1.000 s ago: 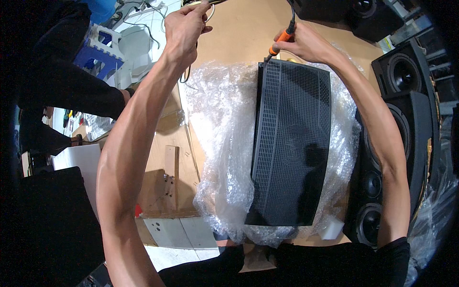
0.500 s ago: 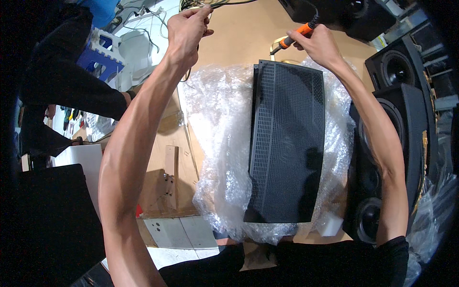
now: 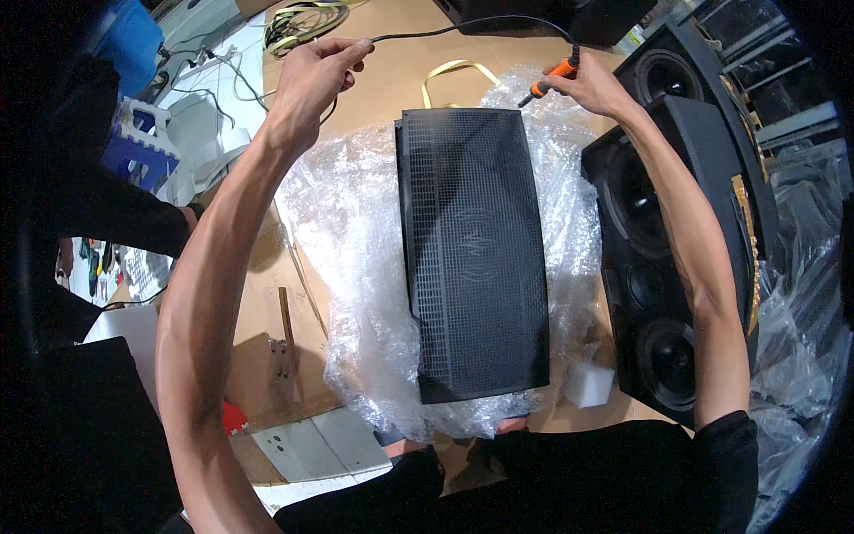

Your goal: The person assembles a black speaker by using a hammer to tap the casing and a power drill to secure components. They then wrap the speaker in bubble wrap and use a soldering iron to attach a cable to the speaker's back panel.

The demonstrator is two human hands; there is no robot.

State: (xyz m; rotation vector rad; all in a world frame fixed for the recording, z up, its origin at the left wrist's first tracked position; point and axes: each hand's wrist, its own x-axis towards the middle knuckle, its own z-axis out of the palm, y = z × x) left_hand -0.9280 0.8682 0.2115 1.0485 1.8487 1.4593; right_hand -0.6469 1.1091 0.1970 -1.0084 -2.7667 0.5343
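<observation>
My right hand (image 3: pixel 596 87) grips a corded soldering iron (image 3: pixel 539 89) by its orange handle. Its dark tip points down and left, just above the far right corner of a black perforated speaker grille (image 3: pixel 480 249). A black cord (image 3: pixel 418 35) runs from the iron's end in an arc to my left hand (image 3: pixel 316 80), whose thumb and fingers pinch it. The grille lies long side toward me on crumpled clear bubble wrap (image 3: pixel 356 214). Behind it loops a pale yellow strap (image 3: pixel 463 64).
Black speaker cabinets (image 3: pixel 636 187) stand at the right, plastic sheeting (image 3: pixel 809 267) beyond them. A white foam block (image 3: pixel 589 385) sits near right. Left are a blue-and-white step stool (image 3: pixel 142 138), a wood strip (image 3: pixel 286 319) and a person's dark-clothed leg (image 3: pixel 142 214). Coiled cables (image 3: pixel 307 22) lie far left.
The whole view has shifted, so the grille appears farther left. My hands are farther apart, with the cord stretched between them. The iron's tip has come away from the yellow strap.
</observation>
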